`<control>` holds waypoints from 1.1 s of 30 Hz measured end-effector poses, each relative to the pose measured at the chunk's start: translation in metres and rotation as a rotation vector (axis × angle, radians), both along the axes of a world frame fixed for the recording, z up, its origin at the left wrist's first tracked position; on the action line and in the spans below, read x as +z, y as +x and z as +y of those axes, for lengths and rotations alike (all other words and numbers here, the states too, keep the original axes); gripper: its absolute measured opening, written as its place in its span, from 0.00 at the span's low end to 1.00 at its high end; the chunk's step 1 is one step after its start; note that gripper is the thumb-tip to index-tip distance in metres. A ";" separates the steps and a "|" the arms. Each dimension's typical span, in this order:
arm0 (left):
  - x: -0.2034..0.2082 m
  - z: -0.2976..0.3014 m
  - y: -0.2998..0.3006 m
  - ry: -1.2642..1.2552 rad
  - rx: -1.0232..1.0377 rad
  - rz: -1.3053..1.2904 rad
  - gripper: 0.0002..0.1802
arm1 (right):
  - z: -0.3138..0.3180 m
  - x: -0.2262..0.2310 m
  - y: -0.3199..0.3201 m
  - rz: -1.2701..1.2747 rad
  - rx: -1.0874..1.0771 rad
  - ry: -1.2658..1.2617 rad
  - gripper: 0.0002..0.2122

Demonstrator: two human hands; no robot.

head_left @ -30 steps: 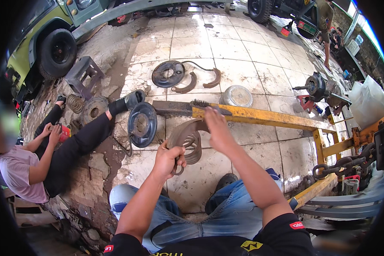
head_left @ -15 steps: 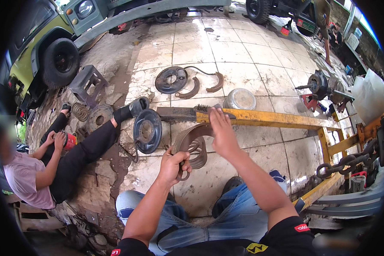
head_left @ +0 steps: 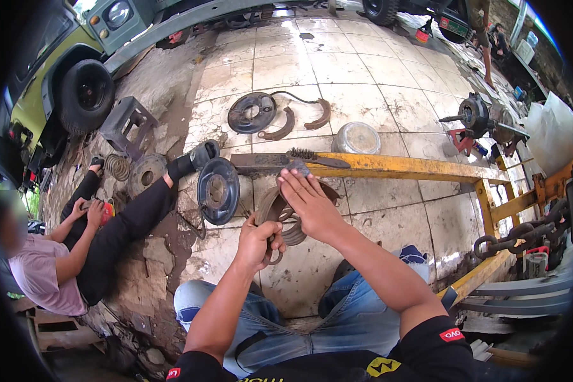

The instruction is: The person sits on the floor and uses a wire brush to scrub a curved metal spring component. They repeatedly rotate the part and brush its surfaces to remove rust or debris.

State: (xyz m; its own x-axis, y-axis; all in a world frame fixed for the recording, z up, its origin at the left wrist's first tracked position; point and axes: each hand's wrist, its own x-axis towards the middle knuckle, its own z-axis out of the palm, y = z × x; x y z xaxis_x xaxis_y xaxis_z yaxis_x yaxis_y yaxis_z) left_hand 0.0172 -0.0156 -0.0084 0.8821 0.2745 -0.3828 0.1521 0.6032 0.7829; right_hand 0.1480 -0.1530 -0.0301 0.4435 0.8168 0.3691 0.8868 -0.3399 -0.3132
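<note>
My left hand (head_left: 259, 243) is closed around the near end of a curved, rusty brake shoe (head_left: 271, 205), raised over the floor. Flat across the shoe's outer curve lies my right hand (head_left: 312, 207), fingers stretched out, pressing a small grey sheet that looks like sandpaper (head_left: 298, 167). Below the shoe stands a rusty coil spring (head_left: 293, 237), partly hidden by the shoe and my hands. Just beyond my right fingertips, a wire brush (head_left: 321, 159) rests on the yellow metal beam (head_left: 401, 167).
Black backing plates (head_left: 217, 191) and two more brake shoes (head_left: 280, 125) lie on the tiles, near a round metal tin (head_left: 358, 139). At left a person (head_left: 54, 258) sits holding a red can. A heavy chain (head_left: 522, 235) hangs at right; a hub assembly (head_left: 474, 116) stands beyond.
My right hand has slid left and toward me along the brake shoe, taking the grey sheet with it. My left hand keeps its grip. The whole view has shifted slightly.
</note>
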 end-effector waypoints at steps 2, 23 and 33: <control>-0.004 0.001 -0.005 -0.023 -0.018 0.016 0.08 | 0.003 -0.007 0.010 0.070 -0.122 -0.072 0.36; 0.000 0.002 -0.007 -0.004 -0.011 0.012 0.09 | 0.006 -0.007 0.003 -0.024 -0.027 0.009 0.36; 0.002 0.002 -0.004 0.025 -0.011 -0.028 0.12 | 0.008 0.001 0.000 0.060 -0.014 0.088 0.36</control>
